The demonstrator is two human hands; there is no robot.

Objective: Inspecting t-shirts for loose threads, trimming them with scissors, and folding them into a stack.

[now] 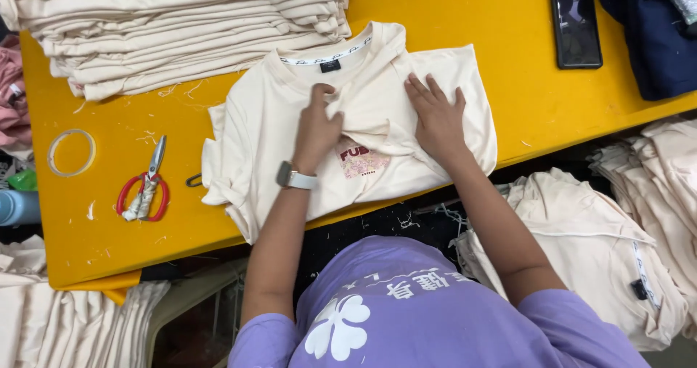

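A cream t-shirt [254, 121] with a small pink print lies partly folded on the yellow table [508, 26], collar away from me. My left hand [318, 124], with a watch at the wrist, pinches a fold of the shirt's fabric near its middle. My right hand [435, 117] presses flat on the shirt's right half, fingers spread.
A tall stack of folded cream shirts [189, 26] fills the table's back left. Red-handled scissors [145, 190] and a tape ring [71, 152] lie at the left. A black phone [576, 26] and dark blue cloth [653, 41] sit at the right. Loose cream garments [581, 244] pile beside me.
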